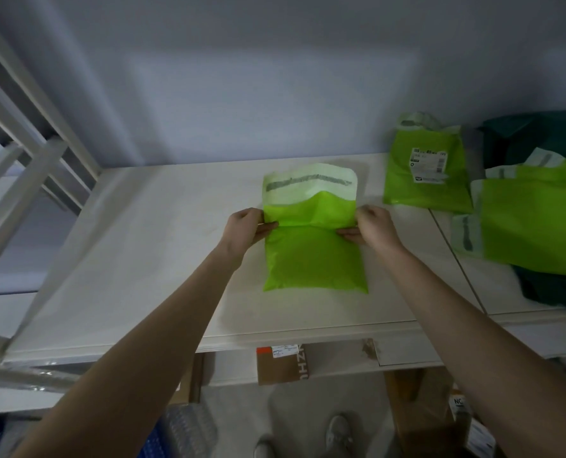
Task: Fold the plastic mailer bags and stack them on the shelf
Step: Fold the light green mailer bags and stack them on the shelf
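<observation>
Pinching green mailer bag [314, 256] side edges: left hand [243, 228] fingers, right hand [372, 226] fingers.

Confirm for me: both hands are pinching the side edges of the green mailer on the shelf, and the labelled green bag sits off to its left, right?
Not quite. The labelled green bag sits to the right of the green mailer, not the left, as the head view shows. The rest holds: the left hand and right hand each pinch a side edge of the mailer, which lies on the shelf.
</observation>
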